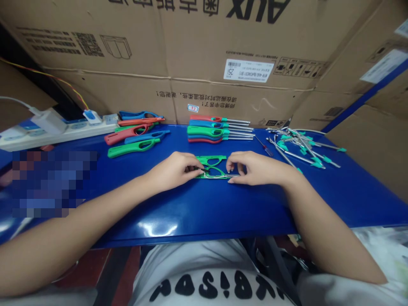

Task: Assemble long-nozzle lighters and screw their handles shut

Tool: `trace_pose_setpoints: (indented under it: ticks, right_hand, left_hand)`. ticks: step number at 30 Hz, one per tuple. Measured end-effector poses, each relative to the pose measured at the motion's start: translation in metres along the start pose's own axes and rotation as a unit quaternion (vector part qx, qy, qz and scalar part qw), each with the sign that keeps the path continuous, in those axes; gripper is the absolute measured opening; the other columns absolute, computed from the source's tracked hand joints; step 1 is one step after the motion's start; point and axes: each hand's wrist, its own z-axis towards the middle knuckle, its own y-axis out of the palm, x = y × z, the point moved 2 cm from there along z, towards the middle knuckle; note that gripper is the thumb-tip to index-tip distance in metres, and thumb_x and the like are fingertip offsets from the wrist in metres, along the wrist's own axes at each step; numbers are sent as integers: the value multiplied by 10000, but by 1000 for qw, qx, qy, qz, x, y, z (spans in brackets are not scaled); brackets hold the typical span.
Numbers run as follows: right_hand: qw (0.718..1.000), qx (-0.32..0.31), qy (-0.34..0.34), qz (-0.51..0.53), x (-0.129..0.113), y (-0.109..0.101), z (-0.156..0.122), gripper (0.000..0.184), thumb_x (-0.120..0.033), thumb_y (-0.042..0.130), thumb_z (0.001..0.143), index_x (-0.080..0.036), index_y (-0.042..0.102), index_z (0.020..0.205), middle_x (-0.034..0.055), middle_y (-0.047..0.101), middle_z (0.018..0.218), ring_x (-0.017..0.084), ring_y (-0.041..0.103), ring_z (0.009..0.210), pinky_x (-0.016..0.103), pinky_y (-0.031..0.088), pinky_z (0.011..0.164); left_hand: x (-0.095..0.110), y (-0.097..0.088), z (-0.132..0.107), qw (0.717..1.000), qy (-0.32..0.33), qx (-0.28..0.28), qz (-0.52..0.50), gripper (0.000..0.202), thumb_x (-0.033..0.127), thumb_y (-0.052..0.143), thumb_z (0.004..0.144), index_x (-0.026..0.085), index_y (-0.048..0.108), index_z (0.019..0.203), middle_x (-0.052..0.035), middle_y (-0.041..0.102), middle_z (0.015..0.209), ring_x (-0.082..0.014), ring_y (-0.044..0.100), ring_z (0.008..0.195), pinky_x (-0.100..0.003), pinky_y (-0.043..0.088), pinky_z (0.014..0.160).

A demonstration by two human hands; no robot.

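Observation:
Two green lighter-handle halves lie on the blue table in front of me, the upper half [214, 160] just behind the lower half [216, 172]. My left hand [178, 171] pinches a small black part [204, 169] over the left end of the lower half; its exact kind is too small to make out. A thin white wire [210, 177] runs along the lower half toward a metal lighter tube [234, 175]. At the right end, my right hand [251, 168] has its thumb and curled fingers around this tube. Both palms hide parts of the pieces.
Assembled lighters [219, 131] with metal tubes are stacked behind my hands. Red, blue and green handles [134, 146] lie at left, near a white power strip [76, 129]. Loose tubes with green ends [299, 146] and a screwdriver [267, 149] lie right. A cardboard wall [127, 85] stands behind.

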Motion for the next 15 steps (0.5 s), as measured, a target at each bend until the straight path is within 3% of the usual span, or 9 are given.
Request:
trace_pose_setpoints:
  ticks: [8,15]
  right_hand:
    - [997,39,-20,-62,-21,31,17,182,-287,637,951,-188,652,1103,77,622,1145,187,616,890,287,433,745]
    - [996,46,-10,-72,-23,36,19,138,-260,620,956,-190,634,1074,74,637,1152,206,623,935,293,423,760]
  left_hand:
    - [1,-1,0,999,17,0,29,173,227,611,969,160,763,1019,-60,770,938,-180,723,834,-263,511,768]
    - [2,-1,-1,999,6,0,31,171,231,603,967,175,757,1014,-57,788,973,-188,731,852,-266,509,769]
